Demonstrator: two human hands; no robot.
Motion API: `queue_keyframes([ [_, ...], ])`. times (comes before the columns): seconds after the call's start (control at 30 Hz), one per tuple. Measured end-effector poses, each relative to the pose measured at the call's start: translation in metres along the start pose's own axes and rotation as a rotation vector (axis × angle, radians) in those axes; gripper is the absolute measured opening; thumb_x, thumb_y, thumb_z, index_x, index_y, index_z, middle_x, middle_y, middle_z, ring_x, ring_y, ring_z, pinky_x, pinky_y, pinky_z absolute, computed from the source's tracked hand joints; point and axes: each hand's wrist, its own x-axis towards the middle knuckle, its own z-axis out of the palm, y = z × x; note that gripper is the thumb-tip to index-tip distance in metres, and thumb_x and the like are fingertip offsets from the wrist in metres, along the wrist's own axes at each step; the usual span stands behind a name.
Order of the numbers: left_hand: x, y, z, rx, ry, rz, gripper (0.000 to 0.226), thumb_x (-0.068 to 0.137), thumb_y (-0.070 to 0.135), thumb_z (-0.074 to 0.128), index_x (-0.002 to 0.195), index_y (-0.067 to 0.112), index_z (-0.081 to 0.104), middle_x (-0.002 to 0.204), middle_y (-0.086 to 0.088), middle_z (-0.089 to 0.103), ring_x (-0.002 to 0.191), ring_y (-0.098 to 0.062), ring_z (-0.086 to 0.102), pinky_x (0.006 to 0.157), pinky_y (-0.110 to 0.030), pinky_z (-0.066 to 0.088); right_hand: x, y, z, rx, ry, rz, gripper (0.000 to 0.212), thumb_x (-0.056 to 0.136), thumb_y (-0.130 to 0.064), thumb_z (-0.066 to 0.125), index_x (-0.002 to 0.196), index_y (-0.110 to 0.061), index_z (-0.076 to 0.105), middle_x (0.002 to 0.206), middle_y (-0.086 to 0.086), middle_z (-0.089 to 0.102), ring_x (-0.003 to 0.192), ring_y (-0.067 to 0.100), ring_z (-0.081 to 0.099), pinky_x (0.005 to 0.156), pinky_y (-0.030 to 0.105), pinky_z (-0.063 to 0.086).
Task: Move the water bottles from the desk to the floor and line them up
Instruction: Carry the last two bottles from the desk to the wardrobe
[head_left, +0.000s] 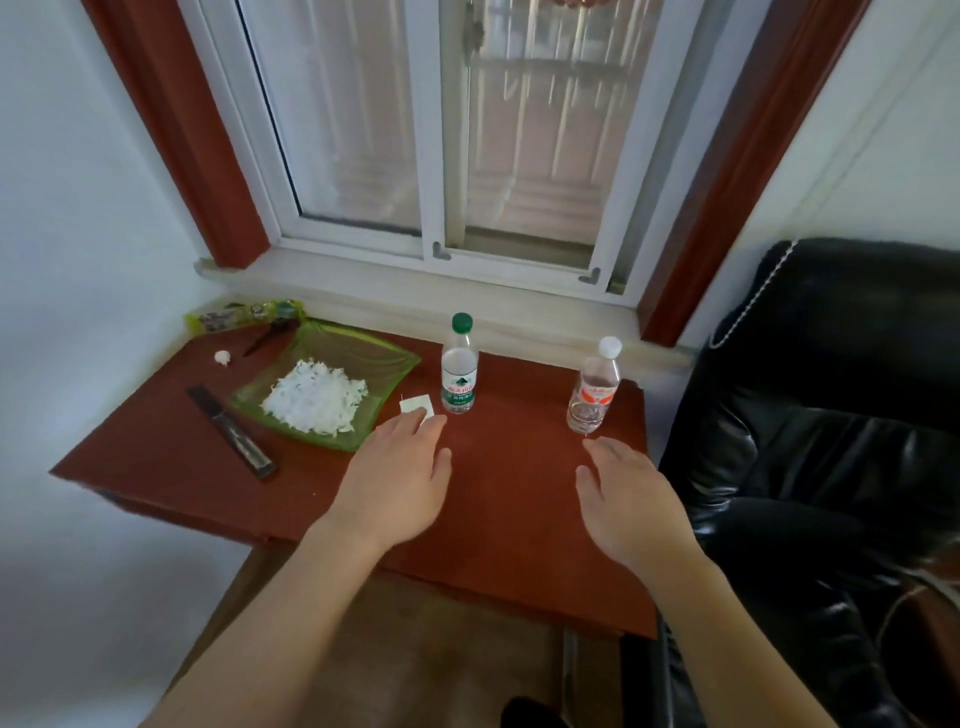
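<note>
Two clear water bottles stand upright on the red-brown desk (498, 483). The green-capped bottle (459, 366) with a green label is near the desk's back middle. The white-capped bottle (594, 389) with a red and white label stands toward the back right. My left hand (402, 470) hovers palm down just in front and left of the green-capped bottle, fingers apart, holding nothing. My right hand (626, 491) is spread just in front of the white-capped bottle, a small gap short of its base, and holds nothing.
A green glass dish (358, 353) with white shreds sits left of the bottles, a small white square (416, 404) beside it. A dark knife (231, 431) lies at the left. A black leather chair (831, 415) stands close on the right. Brown floor (415, 649) shows below the desk's front edge.
</note>
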Motion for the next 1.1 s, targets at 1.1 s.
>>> queue_keyframes([
  [1.1,0.276,-0.061,0.074,-0.271,-0.036,0.025,0.021,0.077,0.044,0.074,0.083,0.030,0.060,0.086,0.015,0.051,0.072,-0.002,0.054,0.063,-0.021,0.046,0.244,0.070,0.021,0.272,0.090,0.306,0.037,0.079,-0.039,0.068,0.113,-0.025,0.062,0.112,-0.006,0.052,0.089,0.013,0.052,0.070,0.030,0.045],
])
